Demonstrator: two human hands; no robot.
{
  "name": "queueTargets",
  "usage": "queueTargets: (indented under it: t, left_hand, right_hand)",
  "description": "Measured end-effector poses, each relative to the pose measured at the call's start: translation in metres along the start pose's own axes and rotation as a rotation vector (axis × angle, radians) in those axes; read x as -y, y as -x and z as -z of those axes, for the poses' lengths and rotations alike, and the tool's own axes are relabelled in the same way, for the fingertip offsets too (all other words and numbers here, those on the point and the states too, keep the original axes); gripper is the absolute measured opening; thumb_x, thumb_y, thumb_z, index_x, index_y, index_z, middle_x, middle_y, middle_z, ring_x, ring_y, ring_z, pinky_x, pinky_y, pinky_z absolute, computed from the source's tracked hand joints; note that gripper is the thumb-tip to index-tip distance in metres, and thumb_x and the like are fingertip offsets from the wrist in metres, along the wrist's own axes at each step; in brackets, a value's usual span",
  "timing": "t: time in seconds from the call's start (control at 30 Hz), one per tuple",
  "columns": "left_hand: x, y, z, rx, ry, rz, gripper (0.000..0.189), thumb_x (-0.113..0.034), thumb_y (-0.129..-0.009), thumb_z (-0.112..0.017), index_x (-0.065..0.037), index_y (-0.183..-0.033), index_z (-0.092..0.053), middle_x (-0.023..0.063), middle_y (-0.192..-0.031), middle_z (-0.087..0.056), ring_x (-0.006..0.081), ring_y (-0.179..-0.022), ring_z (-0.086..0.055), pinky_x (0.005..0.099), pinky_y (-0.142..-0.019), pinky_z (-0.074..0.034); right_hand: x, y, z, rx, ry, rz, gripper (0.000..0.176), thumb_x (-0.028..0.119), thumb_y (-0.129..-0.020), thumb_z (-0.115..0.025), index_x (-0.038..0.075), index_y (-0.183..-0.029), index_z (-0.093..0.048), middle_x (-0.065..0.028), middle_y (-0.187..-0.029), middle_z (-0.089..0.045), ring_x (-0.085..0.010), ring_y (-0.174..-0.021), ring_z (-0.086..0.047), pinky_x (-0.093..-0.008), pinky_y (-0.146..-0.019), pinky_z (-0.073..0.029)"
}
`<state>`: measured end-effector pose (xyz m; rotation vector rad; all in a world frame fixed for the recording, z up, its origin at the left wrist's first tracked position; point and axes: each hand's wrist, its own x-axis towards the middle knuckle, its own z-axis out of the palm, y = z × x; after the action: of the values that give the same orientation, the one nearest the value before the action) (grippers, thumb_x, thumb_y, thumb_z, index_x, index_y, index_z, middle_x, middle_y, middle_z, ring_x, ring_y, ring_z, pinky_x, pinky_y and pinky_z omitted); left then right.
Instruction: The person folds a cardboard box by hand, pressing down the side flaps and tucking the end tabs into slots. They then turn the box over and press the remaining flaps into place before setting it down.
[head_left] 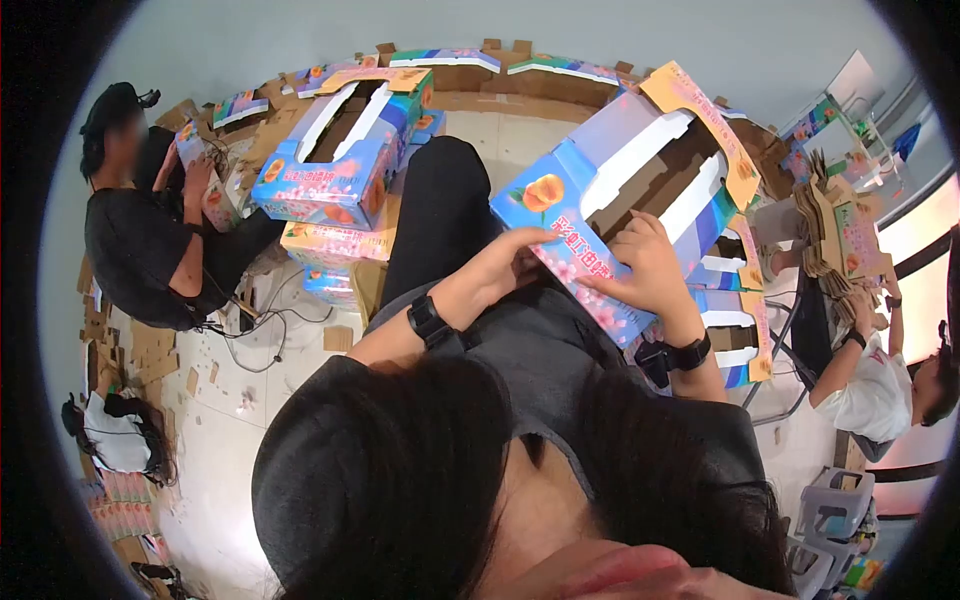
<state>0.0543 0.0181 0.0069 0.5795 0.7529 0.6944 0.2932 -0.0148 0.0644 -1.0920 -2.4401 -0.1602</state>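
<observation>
One printed box [560, 215]; left hand [505, 265] fingers grasp its edge; right hand [648, 268] fingers clutch its front.

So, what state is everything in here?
Held peach carton: folded up, tilted, top opening uncovered
Left hand: gripping its edge
Right hand: pressed on its printed panel, fingers bent
Left-side peach carton: folded up, opening uncovered, stacked on another
Cardboard scrap: flat on the floor
</observation>
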Motion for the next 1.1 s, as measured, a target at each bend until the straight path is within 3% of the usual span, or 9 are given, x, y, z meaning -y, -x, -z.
queueTargets:
  t: [0.17, 0.3, 0.43, 0.57, 0.73, 0.9, 0.97, 1.07, 1.1]
  left_hand:
    - [0.01, -0.013, 0.019, 0.147, -0.101, 0.025, 0.054, -0.056, -0.092, -0.061, -0.015, -0.126, -0.059, 0.0051, -0.123, -0.062, 0.0193, -0.12, -0.051, 0.0402, -0.105, -0.03]
    - [-0.016, 0.008, 0.045, 0.458, -0.083, 0.066, 0.092, -0.08, -0.09, -0.035, -0.013, -0.154, -0.032, 0.0212, -0.157, -0.032, 0.0313, -0.146, -0.028, 0.0471, -0.118, -0.014]
    - [-0.035, 0.025, 0.076, 0.556, -0.093, -0.103, 0.099, -0.082, -0.089, -0.028, -0.004, -0.151, -0.035, 0.0229, -0.151, -0.041, 0.0339, -0.141, -0.039, 0.0478, -0.117, -0.027]
    - [-0.043, 0.035, 0.096, 0.513, -0.48, -0.313, 0.084, -0.071, -0.096, -0.034, -0.002, -0.144, -0.039, 0.0214, -0.14, -0.052, 0.0314, -0.134, -0.049, 0.0441, -0.113, -0.035]
    - [-0.036, 0.024, 0.104, 0.505, -0.478, -0.284, 0.074, -0.06, -0.099, -0.045, -0.001, -0.143, -0.041, 0.0184, -0.138, -0.053, 0.0281, -0.132, -0.05, 0.0411, -0.111, -0.037]
    - [-0.031, 0.017, 0.102, 0.5, -0.482, -0.249, 0.071, -0.058, -0.1, -0.045, -0.001, -0.142, -0.041, 0.0179, -0.137, -0.054, 0.0269, -0.131, -0.051, 0.0401, -0.111, -0.039]
    - [-0.028, 0.016, 0.098, 0.502, -0.483, -0.238, 0.071, -0.057, -0.1, -0.045, 0.0, -0.142, -0.041, 0.0176, -0.137, -0.054, 0.0264, -0.131, -0.052, 0.0397, -0.11, -0.039]
    - [-0.023, 0.016, 0.099, 0.483, -0.499, -0.241, 0.07, -0.056, -0.101, -0.045, 0.0, -0.142, -0.042, 0.0177, -0.136, -0.055, 0.0265, -0.13, -0.052, 0.0396, -0.11, -0.04]
    - [-0.024, 0.018, 0.099, 0.473, -0.495, -0.24, 0.069, -0.056, -0.101, -0.045, 0.0, -0.142, -0.042, 0.0179, -0.136, -0.055, 0.0268, -0.13, -0.052, 0.0397, -0.11, -0.04]
  right_hand:
    - [-0.009, 0.015, 0.0, -0.1, -0.013, -0.063, 0.042, 0.037, -0.069, -0.08, 0.002, -0.06, -0.058, -0.009, -0.064, -0.051, -0.0292, -0.068, -0.047, -0.0406, -0.068, -0.036]
    - [-0.037, 0.057, 0.005, -0.275, -0.048, -0.299, 0.046, 0.031, -0.081, -0.076, 0.002, -0.054, -0.052, -0.0117, -0.059, -0.05, -0.0319, -0.064, -0.049, -0.0423, -0.064, -0.037]
    - [-0.068, 0.109, 0.023, -0.501, -0.153, -0.746, 0.056, 0.035, -0.096, -0.065, -0.004, -0.059, -0.046, -0.0124, -0.054, -0.041, -0.0224, -0.054, -0.039, -0.0403, -0.055, -0.032]
    - [-0.102, 0.141, 0.051, -0.26, 0.09, -1.065, 0.069, 0.052, -0.097, -0.058, -0.008, -0.062, -0.05, -0.0172, -0.054, -0.044, -0.0239, -0.049, -0.039, -0.0452, -0.052, -0.033]
    - [-0.158, 0.165, 0.046, -0.009, 0.339, -0.893, 0.065, 0.049, -0.098, -0.052, -0.005, -0.064, -0.065, -0.0274, -0.067, -0.061, -0.0433, -0.067, -0.061, -0.0509, -0.068, -0.045]
    - [-0.24, 0.173, 0.022, 0.05, 0.588, -0.575, 0.054, 0.046, -0.098, -0.051, 0.002, -0.079, -0.074, -0.024, -0.08, -0.068, -0.0426, -0.08, -0.063, -0.0542, -0.084, -0.045]
    - [-0.257, 0.16, 0.012, 0.143, 0.459, -0.769, 0.054, 0.054, -0.096, -0.05, 0.006, -0.093, -0.075, -0.0241, -0.097, -0.069, -0.0411, -0.099, -0.063, -0.0553, -0.095, -0.043]
    - [-0.287, 0.167, -0.038, 0.289, 0.506, -1.098, 0.071, 0.072, -0.09, -0.044, 0.015, -0.128, -0.062, -0.0202, -0.138, -0.053, -0.0384, -0.138, -0.04, -0.0692, -0.112, -0.02]
    - [-0.294, 0.169, -0.052, 0.239, 0.457, -1.135, 0.071, 0.072, -0.091, -0.043, 0.015, -0.128, -0.062, -0.0207, -0.138, -0.054, -0.0384, -0.138, -0.041, -0.0694, -0.112, -0.02]
